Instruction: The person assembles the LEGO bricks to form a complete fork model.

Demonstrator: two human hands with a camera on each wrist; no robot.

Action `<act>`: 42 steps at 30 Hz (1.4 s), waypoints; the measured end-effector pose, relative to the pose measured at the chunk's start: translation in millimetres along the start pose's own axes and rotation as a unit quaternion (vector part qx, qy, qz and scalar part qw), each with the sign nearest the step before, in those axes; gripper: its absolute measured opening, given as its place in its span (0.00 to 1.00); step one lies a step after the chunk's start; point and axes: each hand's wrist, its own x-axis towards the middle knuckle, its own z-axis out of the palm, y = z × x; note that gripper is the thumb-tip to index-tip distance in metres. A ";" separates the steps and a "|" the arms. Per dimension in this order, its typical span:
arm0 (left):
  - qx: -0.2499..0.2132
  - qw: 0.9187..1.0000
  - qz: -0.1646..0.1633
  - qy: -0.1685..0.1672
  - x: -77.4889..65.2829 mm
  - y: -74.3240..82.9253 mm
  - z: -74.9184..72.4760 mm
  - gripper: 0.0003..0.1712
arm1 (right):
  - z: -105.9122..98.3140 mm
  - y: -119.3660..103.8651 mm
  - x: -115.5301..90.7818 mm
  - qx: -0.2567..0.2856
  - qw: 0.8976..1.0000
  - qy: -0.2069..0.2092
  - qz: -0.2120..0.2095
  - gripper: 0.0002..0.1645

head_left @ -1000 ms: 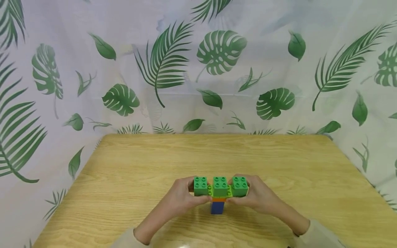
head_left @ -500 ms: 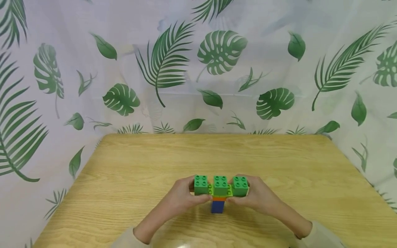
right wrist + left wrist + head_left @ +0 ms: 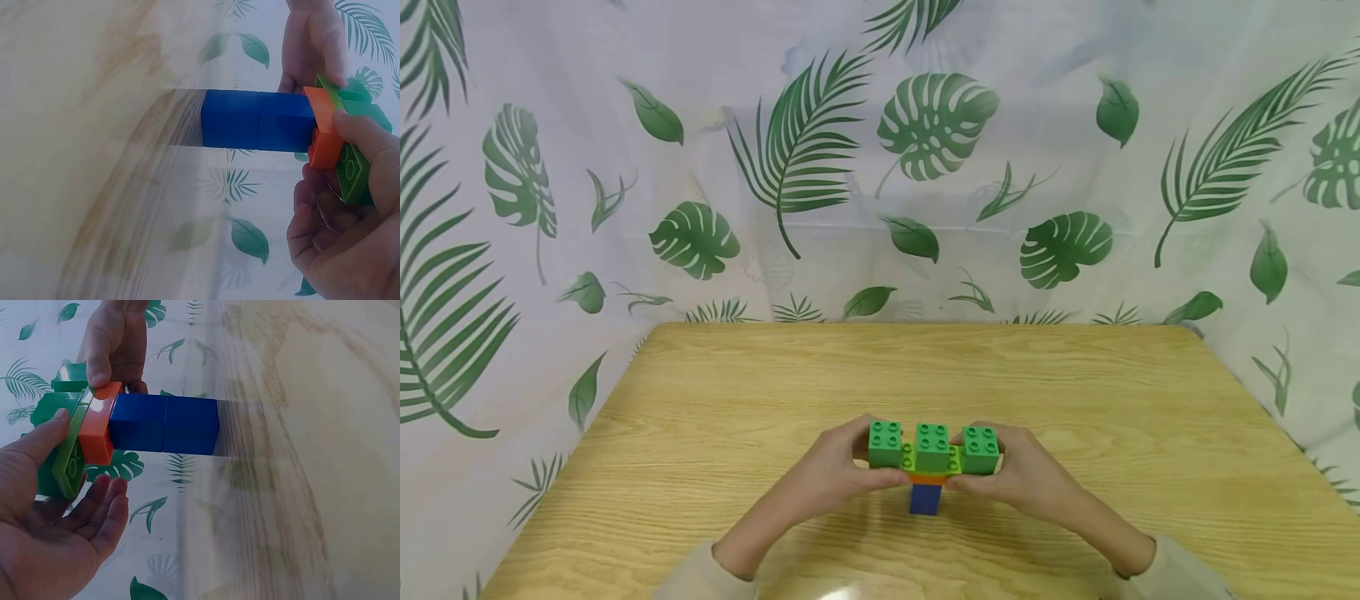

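Note:
A T-shaped model of toy building bricks stands upright on the wooden table (image 3: 760, 375). Its column is two stacked blue bricks (image 3: 190, 425). Above them sits an orange brick (image 3: 99, 428), then a lime-green plate (image 3: 907, 457) laid across. Three green bricks top the plate: left (image 3: 884, 452), middle (image 3: 932, 455) and right (image 3: 980, 458). My left hand (image 3: 831, 479) grips the left end of the crosspiece, thumb on the near side. The right end is held likewise by my right hand (image 3: 1030, 479). Fingers behind the bricks are mostly hidden in the head view.
Behind and beside the table hangs a white cloth (image 3: 827, 292) printed with green leaves. The table's far edge lies well beyond the model. A bright glare spot (image 3: 842, 593) shows at the near edge of the view.
The left end of the crosspiece has risen slightly, and my left hand and wrist have shifted a little. My right hand stays almost in place. Both hands keep their grip.

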 end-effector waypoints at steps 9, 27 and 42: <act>-0.023 0.997 0.046 0.055 -7.1 2.8 -14.6 0.27 | -0.8 -3.1 -0.8 -0.002 1.000 -0.001 0.004 0.22; 0.014 0.997 0.053 0.048 -10.1 9.5 -19.7 0.21 | -19.4 -2.4 -14.5 -0.035 0.996 0.069 -0.042 0.29; -0.002 0.997 0.054 0.061 -9.3 6.4 -16.8 0.24 | -28.9 -2.6 -22.0 -0.024 0.993 0.091 -0.065 0.15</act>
